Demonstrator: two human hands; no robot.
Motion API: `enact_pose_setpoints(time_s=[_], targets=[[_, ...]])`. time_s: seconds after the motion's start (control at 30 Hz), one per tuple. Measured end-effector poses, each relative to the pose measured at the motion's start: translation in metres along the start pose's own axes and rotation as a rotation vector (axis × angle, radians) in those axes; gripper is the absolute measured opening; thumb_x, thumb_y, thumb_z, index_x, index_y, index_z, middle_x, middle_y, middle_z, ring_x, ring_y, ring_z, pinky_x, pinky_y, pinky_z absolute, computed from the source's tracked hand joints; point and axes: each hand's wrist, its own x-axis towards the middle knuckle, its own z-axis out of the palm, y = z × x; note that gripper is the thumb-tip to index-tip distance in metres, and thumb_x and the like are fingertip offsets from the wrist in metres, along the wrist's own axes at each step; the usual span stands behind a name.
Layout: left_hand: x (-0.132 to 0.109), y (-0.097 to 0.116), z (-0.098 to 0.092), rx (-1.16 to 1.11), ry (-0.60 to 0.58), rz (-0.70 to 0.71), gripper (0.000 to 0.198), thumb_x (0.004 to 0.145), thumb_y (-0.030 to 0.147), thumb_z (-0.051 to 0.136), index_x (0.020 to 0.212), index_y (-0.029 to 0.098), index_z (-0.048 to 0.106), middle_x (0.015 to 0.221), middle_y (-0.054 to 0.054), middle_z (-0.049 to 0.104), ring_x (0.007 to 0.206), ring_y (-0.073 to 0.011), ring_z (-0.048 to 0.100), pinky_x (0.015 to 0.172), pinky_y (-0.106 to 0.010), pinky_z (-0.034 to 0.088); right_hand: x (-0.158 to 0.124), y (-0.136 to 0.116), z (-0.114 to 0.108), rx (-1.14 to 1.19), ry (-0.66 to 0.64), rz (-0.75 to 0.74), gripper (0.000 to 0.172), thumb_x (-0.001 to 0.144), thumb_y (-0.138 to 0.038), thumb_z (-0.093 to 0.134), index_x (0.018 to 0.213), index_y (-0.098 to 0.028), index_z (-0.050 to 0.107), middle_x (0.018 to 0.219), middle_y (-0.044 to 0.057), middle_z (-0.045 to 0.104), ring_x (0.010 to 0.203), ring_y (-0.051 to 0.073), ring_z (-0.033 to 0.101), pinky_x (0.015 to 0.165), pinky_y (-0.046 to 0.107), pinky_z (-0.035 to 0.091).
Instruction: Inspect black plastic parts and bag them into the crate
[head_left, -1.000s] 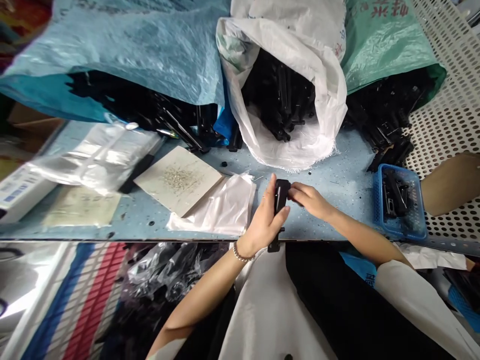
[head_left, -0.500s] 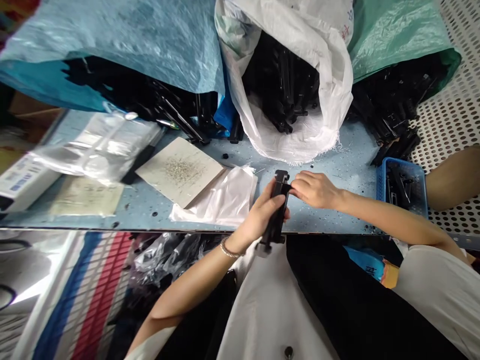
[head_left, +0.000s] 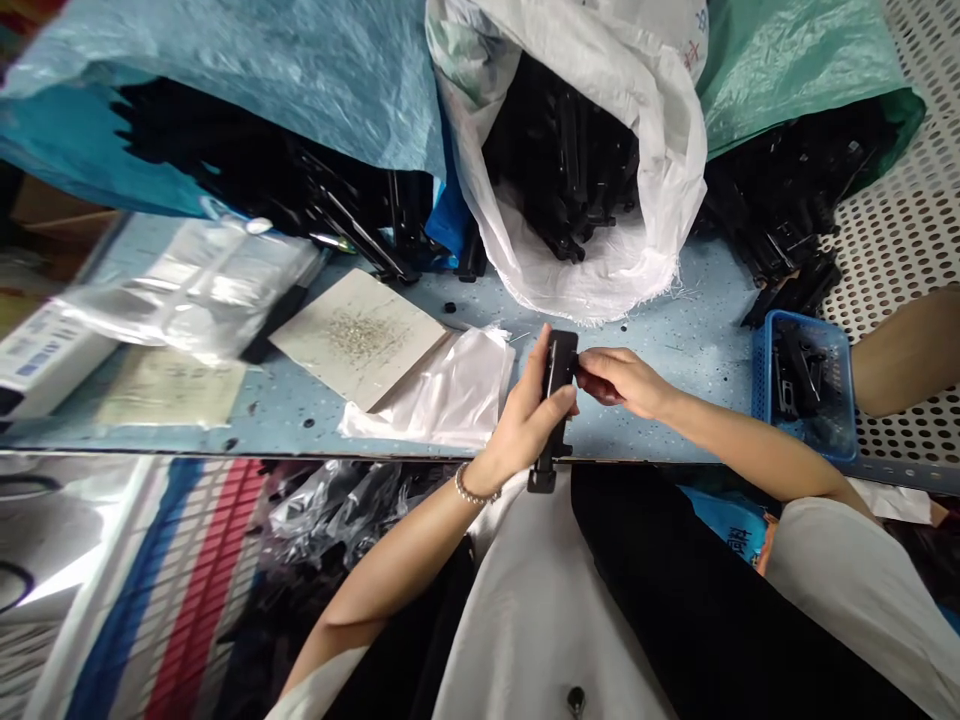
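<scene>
Fingers of the left hand (head_left: 522, 425) wrap the black part (head_left: 559, 370) at the front edge of the bench (head_left: 694, 325); a firm hold should steady it against light work. The right hand (head_left: 624, 380) comes in sideways, fingertips bunched beside the part; whether they pinch anything, I cannot tell.

Held part (head_left: 560, 352) plain black. Benchtop (head_left: 675, 320) pale blue, speckled. Blue sack (head_left: 277, 80), white sack (head_left: 570, 292), green sack (head_left: 795, 75). Small basket (head_left: 762, 375) blue. Striped panel (head_left: 193, 590): blue, white, red.
</scene>
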Motion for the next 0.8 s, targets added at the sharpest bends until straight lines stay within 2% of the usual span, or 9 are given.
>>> enact_pose_setpoints(time_s=[0.1,0.17,0.27,0.4,0.47,0.57,0.67,0.73,0.8], targets=[[0.011,0.008,-0.004,-0.126,0.098,-0.104,0.061,0.09,0.044,0.064,0.144,0.022,0.048,0.083,-0.001,0.065,0.063,-0.0143,0.064,0.057,-0.026,0.052,-0.01,0.001,0.011,-0.112,-0.058,-0.003,0.054,0.108,-0.061,0.024,0.091,-0.019,0.054,0.069,0.0,0.054,0.057,0.013,0.05,0.051,0.026,0.04],[0.016,0.015,-0.006,-0.17,0.15,-0.16,0.047,0.09,0.045,0.062,0.13,0.02,0.056,0.078,0.0,0.064,0.061,-0.0139,0.062,0.052,-0.024,0.049,-0.019,-0.001,0.02,-0.42,-0.032,-0.196,0.046,0.106,-0.059,0.039,0.096,-0.019,0.058,0.08,0.004,0.06,0.069,0.016,0.056,0.057,0.029,0.044],[0.018,0.022,-0.002,-0.232,0.111,-0.268,0.043,0.086,0.046,0.064,0.118,0.018,0.06,0.075,-0.001,0.064,0.058,-0.0138,0.061,0.051,-0.024,0.047,-0.03,-0.003,0.033,-0.901,0.025,-0.568,0.031,0.106,-0.046,0.049,0.098,-0.02,0.063,0.082,0.004,0.062,0.075,0.019,0.057,0.059,0.032,0.044],[0.017,0.014,0.005,-0.349,0.042,-0.384,0.044,0.083,0.045,0.068,0.115,0.016,0.061,0.075,-0.002,0.066,0.062,-0.0149,0.063,0.056,-0.025,0.05,-0.034,0.0,0.04,-1.088,0.062,-0.792,0.038,0.106,-0.046,0.047,0.082,-0.022,0.065,0.069,0.002,0.059,0.068,0.019,0.057,0.056,0.034,0.043],[0.022,0.003,0.001,-0.355,0.09,-0.36,0.045,0.082,0.046,0.068,0.115,0.017,0.061,0.075,-0.002,0.067,0.063,-0.0159,0.065,0.058,-0.025,0.051,-0.029,0.004,0.033,-1.001,-0.009,-0.692,0.046,0.106,-0.051,0.044,0.077,-0.022,0.063,0.067,0.002,0.06,0.068,0.019,0.059,0.058,0.034,0.045],[0.034,-0.022,-0.006,-0.265,0.21,-0.275,0.047,0.082,0.049,0.067,0.118,0.019,0.059,0.081,-0.003,0.071,0.07,-0.0195,0.07,0.063,-0.029,0.054,0.0,0.014,0.009,-0.799,-0.091,-0.396,0.05,0.11,-0.051,0.033,0.082,-0.021,0.062,0.075,0.002,0.066,0.071,0.017,0.062,0.062,0.031,0.047],[0.046,-0.056,0.005,-0.06,0.182,-0.224,0.046,0.082,0.045,0.066,0.119,0.018,0.063,0.1,-0.008,0.076,0.096,-0.0278,0.073,0.087,-0.041,0.058,0.064,0.028,-0.027,-0.747,0.152,-0.043,0.04,0.112,-0.039,0.029,0.107,-0.018,0.062,0.104,0.009,0.07,0.095,0.022,0.066,0.076,0.033,0.051],[0.049,-0.078,0.019,0.114,0.128,-0.166,0.046,0.083,0.039,0.064,0.124,0.017,0.065,0.118,-0.012,0.075,0.116,-0.0327,0.068,0.106,-0.05,0.051,0.115,0.039,-0.049,-0.747,0.351,0.249,0.03,0.108,-0.033,0.043,0.124,-0.012,0.057,0.125,0.019,0.064,0.115,0.03,0.062,0.09,0.04,0.05],[0.05,-0.095,0.03,0.262,0.111,-0.06,0.047,0.084,0.032,0.063,0.129,0.019,0.065,0.134,-0.013,0.069,0.133,-0.034,0.059,0.119,-0.054,0.041,0.157,0.05,-0.064,-0.68,0.413,0.416,0.032,0.103,-0.025,0.054,0.129,-0.006,0.055,0.139,0.027,0.055,0.126,0.035,0.055,0.1,0.044,0.046]])
